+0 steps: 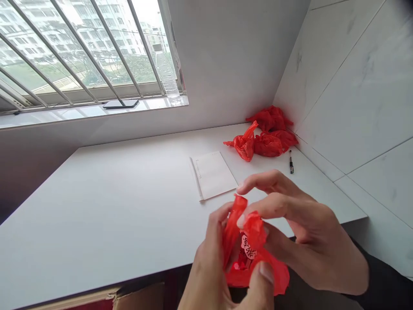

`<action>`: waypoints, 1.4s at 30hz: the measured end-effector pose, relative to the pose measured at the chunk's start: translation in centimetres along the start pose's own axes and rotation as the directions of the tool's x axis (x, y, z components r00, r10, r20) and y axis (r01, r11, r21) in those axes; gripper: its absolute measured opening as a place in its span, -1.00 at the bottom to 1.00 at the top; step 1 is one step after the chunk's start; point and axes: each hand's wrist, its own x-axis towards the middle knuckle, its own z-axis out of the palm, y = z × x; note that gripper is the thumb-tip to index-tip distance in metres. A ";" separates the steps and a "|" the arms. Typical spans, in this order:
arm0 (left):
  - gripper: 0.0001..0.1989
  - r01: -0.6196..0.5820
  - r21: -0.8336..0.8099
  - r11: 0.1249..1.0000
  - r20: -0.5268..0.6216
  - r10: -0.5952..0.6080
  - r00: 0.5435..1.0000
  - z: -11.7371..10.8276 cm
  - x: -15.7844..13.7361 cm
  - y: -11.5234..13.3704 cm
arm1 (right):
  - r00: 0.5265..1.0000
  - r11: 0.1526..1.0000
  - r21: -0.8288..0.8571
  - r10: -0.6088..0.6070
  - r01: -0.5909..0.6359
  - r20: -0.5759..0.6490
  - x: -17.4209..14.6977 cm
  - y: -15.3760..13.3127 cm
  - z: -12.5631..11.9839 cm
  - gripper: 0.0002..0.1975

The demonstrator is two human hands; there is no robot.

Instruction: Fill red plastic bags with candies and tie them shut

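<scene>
In front of the table's near edge, a red plastic bag [279,275] is held between my hands. My left hand [208,258] wraps around it from the left and below, its thumb pressed on the near side. My right hand [309,232] pinches a crumpled part of the bag's rim between thumb and fingers, with the index finger raised off it. Through the bag's gaping mouth a small red packet [248,247] with dark writing on a white patch shows. The rest of the contents is hidden.
On the white table [122,206] lie a notepad [214,174], a black pen [291,163] and several knotted red bags [267,140] in the back right corner. A water bottle [167,75] and a dark flat device [121,104] are on the windowsill. A cardboard box [142,297] sits below the near edge.
</scene>
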 end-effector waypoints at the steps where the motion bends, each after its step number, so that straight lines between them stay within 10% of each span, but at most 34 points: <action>1: -0.66 -0.015 0.033 0.999 0.069 0.013 0.998 0.0 0.1 0.0 | 0.997 0.999 -0.033 -0.033 0.035 0.066 0.3 -0.1 0.2 -0.80; 4: -0.70 0.054 0.065 0.996 0.172 -0.065 0.983 -0.7 0.1 -0.4 | 0.988 0.999 -0.035 -0.014 0.020 0.155 0.9 0.0 0.4 -0.82; 9: -0.52 0.210 -0.025 0.977 0.017 -0.209 0.978 -2.3 1.1 0.0 | 0.988 0.991 0.055 0.114 -0.120 0.105 1.8 0.8 -0.4 -0.85; 15: -0.56 0.081 -0.104 0.991 0.199 -0.059 0.978 -2.3 5.1 2.6 | 0.979 0.995 0.046 0.096 -0.089 -0.179 2.7 0.0 -0.8 -0.90; 25: -0.79 0.103 -0.057 0.993 0.263 -0.084 0.961 -3.7 5.5 -0.4 | 0.980 0.979 0.082 0.192 -0.188 -0.049 1.7 2.7 0.0 -0.84; 32: -0.87 -0.271 0.324 0.906 0.249 0.194 0.949 -3.8 5.5 -1.4 | 0.963 0.966 0.090 0.227 -0.241 0.145 3.1 6.7 0.7 -0.59; 37: -0.54 -0.555 0.565 0.611 0.166 0.575 0.801 -3.8 5.9 -3.6 | 0.903 0.890 0.212 0.350 -0.403 0.248 2.7 8.0 0.6 -0.64; 42: -0.50 -0.643 0.538 0.545 0.199 0.659 0.726 -3.5 6.7 -3.8 | 0.907 0.884 0.289 0.271 -0.367 0.323 2.5 8.6 0.3 -0.77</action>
